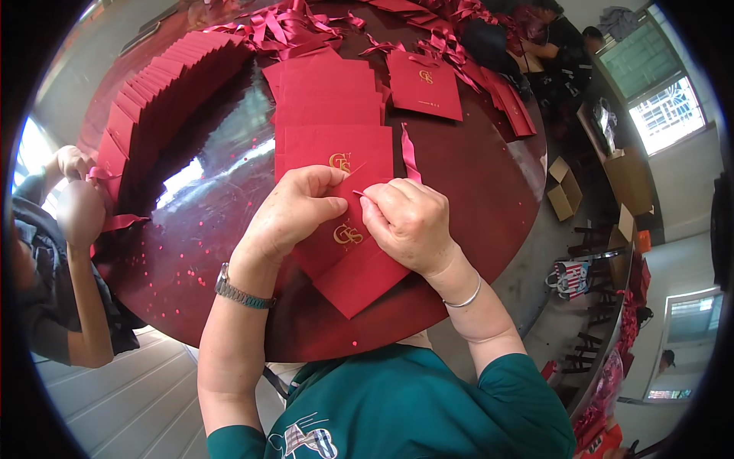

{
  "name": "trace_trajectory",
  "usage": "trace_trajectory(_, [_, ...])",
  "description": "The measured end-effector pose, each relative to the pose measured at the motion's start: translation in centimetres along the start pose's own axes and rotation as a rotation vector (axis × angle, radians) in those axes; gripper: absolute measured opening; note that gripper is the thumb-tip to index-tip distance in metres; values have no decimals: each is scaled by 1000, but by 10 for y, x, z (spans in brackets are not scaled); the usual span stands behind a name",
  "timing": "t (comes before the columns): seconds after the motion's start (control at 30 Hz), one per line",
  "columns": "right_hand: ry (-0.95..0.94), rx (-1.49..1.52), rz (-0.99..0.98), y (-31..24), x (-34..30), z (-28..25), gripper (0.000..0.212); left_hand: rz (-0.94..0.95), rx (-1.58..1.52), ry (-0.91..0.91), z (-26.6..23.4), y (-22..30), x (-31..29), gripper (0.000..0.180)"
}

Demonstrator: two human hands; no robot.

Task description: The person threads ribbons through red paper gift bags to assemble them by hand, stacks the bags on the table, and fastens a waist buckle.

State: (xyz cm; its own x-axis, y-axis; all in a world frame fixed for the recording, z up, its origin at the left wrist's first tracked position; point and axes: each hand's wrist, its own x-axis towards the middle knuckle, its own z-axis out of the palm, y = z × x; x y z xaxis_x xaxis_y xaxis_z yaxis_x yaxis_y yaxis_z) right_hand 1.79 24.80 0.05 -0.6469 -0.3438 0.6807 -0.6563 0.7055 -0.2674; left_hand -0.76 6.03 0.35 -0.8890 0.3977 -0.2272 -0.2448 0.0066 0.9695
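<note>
Ribbon end pinched above the front red bag (359,281), which lies at the near side of the round table (489,203).
The right hand (409,222) is closed, thumb against forefinger, on the tip of the pink ribbon (409,151), whose free length extends beyond the knuckles; the short exposed tip probably permits precise placement. The left hand (294,205) is curled, thumb and forefinger slightly apart at the bag's upper part, apparently to steady it; whether they clamp the paper cannot be told. The front bag is angled, likely to suit both hands. Beyond it, overlapping bags (327,99) run away from the hands, presumably for easy pickup. Farther off, a ribbon heap (287,30) lies at the far side, seemingly within shared reach.
</note>
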Motion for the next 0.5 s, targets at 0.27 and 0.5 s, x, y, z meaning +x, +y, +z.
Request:
trace_trajectory(0.27, [93,95,49,3,-1,-1,9,-29,2,-21,-2,-3,0,26])
trace_trajectory(0.5, [13,66,-10,4,1,-2,11,-19,-67,37,2,-3,0,22])
